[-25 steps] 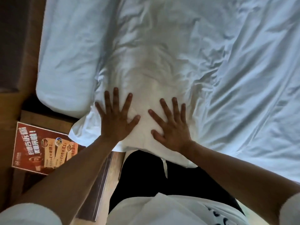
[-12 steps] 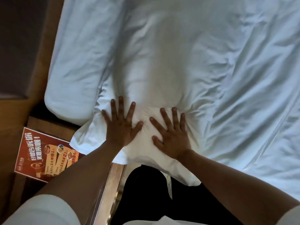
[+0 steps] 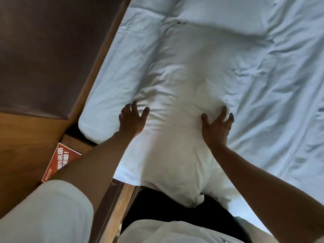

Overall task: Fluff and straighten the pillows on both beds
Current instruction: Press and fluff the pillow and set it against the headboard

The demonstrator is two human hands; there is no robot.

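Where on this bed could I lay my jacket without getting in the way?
The rumpled sheet right of the right hand lies bare. The near pillow is crowded, with both hands on it; the left hand sits near a second pillow beside the headboard.

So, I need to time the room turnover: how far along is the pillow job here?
Nothing looks finished. In hand: left hand and right hand are spread on the wrinkled white front pillow. Left: the white pillow against the headboard lies untouched, and no second bed is in view.
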